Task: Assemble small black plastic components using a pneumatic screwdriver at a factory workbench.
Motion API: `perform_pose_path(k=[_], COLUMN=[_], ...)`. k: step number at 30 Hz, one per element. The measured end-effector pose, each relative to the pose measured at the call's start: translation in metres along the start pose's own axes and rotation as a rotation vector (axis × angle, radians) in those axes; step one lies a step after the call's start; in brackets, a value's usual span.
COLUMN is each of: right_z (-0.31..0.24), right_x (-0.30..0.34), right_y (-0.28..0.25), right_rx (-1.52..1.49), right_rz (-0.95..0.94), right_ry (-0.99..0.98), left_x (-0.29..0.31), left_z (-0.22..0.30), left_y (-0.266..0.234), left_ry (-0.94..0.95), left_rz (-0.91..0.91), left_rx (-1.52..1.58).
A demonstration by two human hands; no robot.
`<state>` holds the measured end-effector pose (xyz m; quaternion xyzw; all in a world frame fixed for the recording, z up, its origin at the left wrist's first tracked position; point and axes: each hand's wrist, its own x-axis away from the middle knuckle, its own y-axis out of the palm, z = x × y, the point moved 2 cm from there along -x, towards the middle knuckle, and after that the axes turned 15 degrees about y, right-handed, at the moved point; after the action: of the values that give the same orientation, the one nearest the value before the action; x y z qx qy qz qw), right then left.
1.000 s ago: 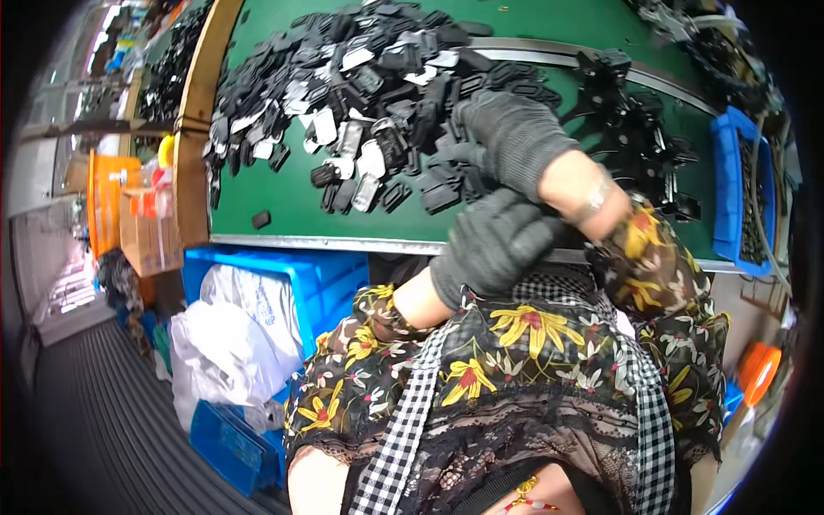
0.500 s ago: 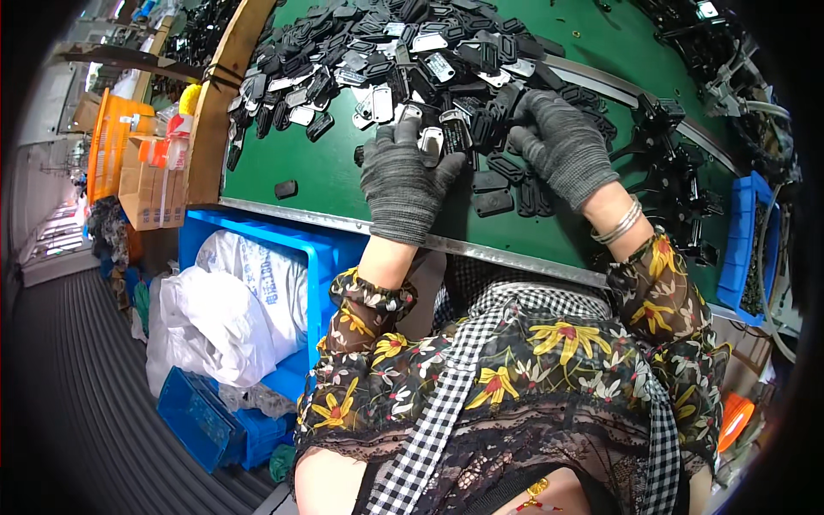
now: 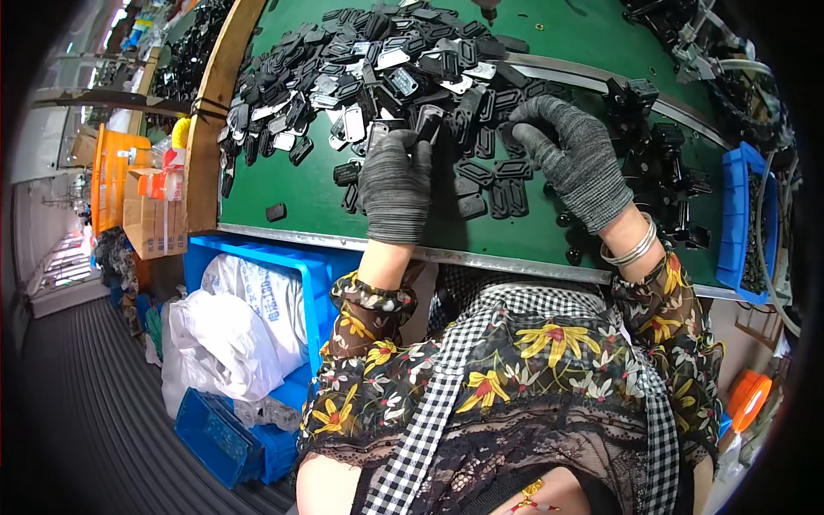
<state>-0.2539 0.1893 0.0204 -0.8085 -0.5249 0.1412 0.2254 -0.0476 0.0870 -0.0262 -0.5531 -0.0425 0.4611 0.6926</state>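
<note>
At the near edge of a heap of small black and silver plates [image 3: 369, 73], my left hand [image 3: 395, 189] in a grey knit glove has its fingers drawn together. A small dark plate with a silver rim [image 3: 429, 122] stands tilted at its thumb and fingertips, seemingly gripped. Another silver plate lies partly under the fingers. My right hand [image 3: 571, 159], gloved alike, is raised beside the heap's right side. Its fingers curl toward the thumb; whatever lies between them is hidden. Between my hands, several black slotted plates [image 3: 508, 197] lie on the green tabletop [image 3: 300, 184].
A wooden rail [image 3: 206, 137] bounds the table at left; a metal strip [image 3: 481, 257] edges its front. Black assemblies [image 3: 678, 172] and a blue bin [image 3: 740, 223] stand at right. Below left, a blue crate [image 3: 318, 292] holds white bags. One plate [image 3: 275, 211] lies alone.
My right hand has moved slightly right, away from the plates, its fingers more curled. My left fingers have drawn together, and more slotted plates show between my hands. The view has shifted a little.
</note>
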Motion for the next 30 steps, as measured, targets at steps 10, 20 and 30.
perform_pose_path(k=[10, 20, 30], right_z=[-0.005, 0.019, 0.018], right_x=[0.013, 0.057, 0.098], right_y=[-0.034, -0.099, -0.121], right_rx=[-0.407, -0.568, -0.328], right_rz=[-0.123, 0.25, 0.446], right_ry=[0.311, 0.35, 0.337], left_x=[-0.029, -0.046, -0.051], left_z=[0.082, 0.152, 0.19], left_y=[-0.002, 0.053, 0.075], left_ry=[-0.265, -0.518, -0.168], left_rz=[-0.197, -0.417, -0.402], left_rx=[1.087, 1.582, 1.338])
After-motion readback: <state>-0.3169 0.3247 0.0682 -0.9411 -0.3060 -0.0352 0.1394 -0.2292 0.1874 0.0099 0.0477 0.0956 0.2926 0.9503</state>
